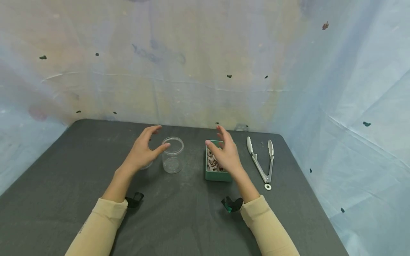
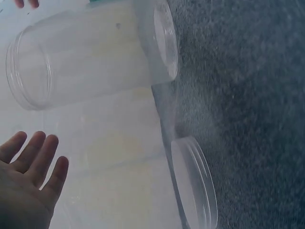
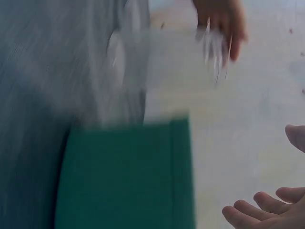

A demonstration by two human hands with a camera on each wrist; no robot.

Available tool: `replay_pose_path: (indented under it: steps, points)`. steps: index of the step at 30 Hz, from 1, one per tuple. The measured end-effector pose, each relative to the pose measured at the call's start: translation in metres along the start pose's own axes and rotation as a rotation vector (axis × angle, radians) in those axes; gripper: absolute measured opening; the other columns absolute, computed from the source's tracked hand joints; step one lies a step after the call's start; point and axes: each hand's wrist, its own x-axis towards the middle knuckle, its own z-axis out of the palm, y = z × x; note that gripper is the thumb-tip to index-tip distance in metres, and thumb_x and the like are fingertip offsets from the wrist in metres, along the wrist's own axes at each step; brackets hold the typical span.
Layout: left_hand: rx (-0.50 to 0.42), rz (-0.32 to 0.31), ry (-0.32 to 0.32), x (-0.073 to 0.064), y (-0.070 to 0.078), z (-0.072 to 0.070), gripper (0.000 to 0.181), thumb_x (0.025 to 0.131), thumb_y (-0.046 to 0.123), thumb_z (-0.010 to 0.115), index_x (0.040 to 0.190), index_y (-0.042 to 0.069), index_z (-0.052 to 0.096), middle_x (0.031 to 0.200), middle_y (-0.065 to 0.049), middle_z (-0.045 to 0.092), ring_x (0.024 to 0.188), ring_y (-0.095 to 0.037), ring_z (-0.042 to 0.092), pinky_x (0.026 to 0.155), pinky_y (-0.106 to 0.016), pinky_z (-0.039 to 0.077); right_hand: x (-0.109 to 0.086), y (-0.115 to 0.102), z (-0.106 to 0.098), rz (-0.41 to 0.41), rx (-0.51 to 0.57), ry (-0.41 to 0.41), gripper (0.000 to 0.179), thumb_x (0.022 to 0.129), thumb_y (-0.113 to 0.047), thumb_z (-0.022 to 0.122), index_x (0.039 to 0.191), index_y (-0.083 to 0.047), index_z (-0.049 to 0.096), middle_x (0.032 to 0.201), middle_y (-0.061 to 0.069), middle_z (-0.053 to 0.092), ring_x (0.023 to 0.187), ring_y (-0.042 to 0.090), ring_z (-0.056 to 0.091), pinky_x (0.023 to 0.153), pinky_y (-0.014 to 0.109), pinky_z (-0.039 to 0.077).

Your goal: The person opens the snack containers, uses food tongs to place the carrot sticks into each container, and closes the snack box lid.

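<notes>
My left hand (image 1: 142, 151) is held above the table with its fingers spread, just left of a clear plastic jar (image 1: 173, 161) that stands upright without a lid. It grips nothing. In the left wrist view a clear round lid (image 2: 195, 183) lies on the table beside the jar; in the head view my hand mostly covers it. Over a green rectangular box (image 1: 218, 176) hovers my right hand (image 1: 226, 154), fingers apart and holding nothing. Small brownish-grey curled pieces (image 1: 211, 161) fill the box; their kind cannot be made out.
Metal tongs (image 1: 263, 170) with pale tips lie spread apart to the right of the green box. A dark cloth covers the table (image 1: 179, 220). Pale sheeting (image 1: 192, 71) hangs behind it and at both sides.
</notes>
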Motion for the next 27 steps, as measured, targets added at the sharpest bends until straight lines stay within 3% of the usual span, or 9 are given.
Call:
replay_pose_path:
  steps: [13, 22, 27]
  points:
    - [0.007, -0.13, -0.146, 0.001, -0.002, 0.011, 0.099, 0.092, 0.054, 0.077, 0.165, 0.011, 0.025, 0.161, -0.016, 0.035, 0.141, -0.041, 0.043, 0.108, -0.065, 0.041, -0.01, 0.066, -0.086, 0.132, -0.329, 0.074, 0.081, 0.105, -0.035, 0.064, 0.165, -0.003, 0.02, 0.165, 0.023, 0.03, 0.147, 0.044, 0.037, 0.114, 0.06, 0.039]
    - [0.025, -0.18, -0.209, 0.0, -0.001, 0.012, 0.103, 0.09, 0.059, 0.076, 0.164, 0.008, 0.025, 0.161, -0.017, 0.036, 0.142, -0.042, 0.042, 0.107, -0.065, 0.042, -0.028, 0.099, -0.123, 0.252, -0.539, -0.015, 0.085, 0.106, -0.039, 0.06, 0.165, 0.002, 0.015, 0.167, 0.032, 0.016, 0.153, 0.053, 0.016, 0.117, 0.071, 0.023]
    - [0.026, -0.193, -0.227, 0.001, -0.002, 0.012, 0.096, 0.091, 0.057, 0.077, 0.16, 0.007, 0.034, 0.155, -0.018, 0.042, 0.136, -0.042, 0.048, 0.103, -0.063, 0.045, -0.036, 0.112, -0.134, 0.279, -0.604, -0.071, 0.091, 0.103, -0.039, 0.064, 0.164, 0.005, 0.013, 0.164, 0.036, 0.016, 0.149, 0.055, 0.022, 0.115, 0.071, 0.027]
